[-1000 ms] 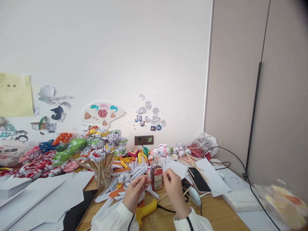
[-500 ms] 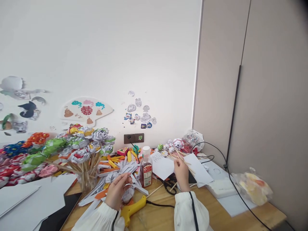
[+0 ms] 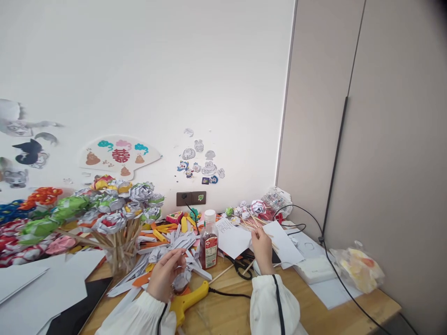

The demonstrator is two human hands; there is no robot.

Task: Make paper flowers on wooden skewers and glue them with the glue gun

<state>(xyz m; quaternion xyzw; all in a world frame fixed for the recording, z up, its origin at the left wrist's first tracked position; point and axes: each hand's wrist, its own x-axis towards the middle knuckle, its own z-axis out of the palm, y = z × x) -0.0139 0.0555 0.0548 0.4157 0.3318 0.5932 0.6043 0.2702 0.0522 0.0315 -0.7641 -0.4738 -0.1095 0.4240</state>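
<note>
My left hand (image 3: 165, 274) is raised over the table with thumb and fingertips pressed together. Whatever it pinches is too small or hidden to name. A crumpled grey-white paper piece (image 3: 181, 282) lies just below its fingers, beside a yellow glue gun (image 3: 190, 300). My right hand (image 3: 262, 249) is closed, its thumb against the curled fingers, in front of a bunch of thin wooden sticks (image 3: 252, 218). I cannot tell whether it grips one of them. Black-handled scissors (image 3: 242, 268) lie to its left, partly under paper. A bottle of red sauce (image 3: 209, 246) stands upright between both hands.
Paper flowers on sticks fill a clear container (image 3: 120, 258) at left. Folded paper strips (image 3: 167, 246) cover the middle. White sheets (image 3: 233, 238) lie behind the scissors. A black cable (image 3: 345, 291) crosses the right side near a plastic bag (image 3: 359, 270).
The view has shifted slightly, so the scene sits a little further left. Both hands keep nearly the same pose and place over the table.
</note>
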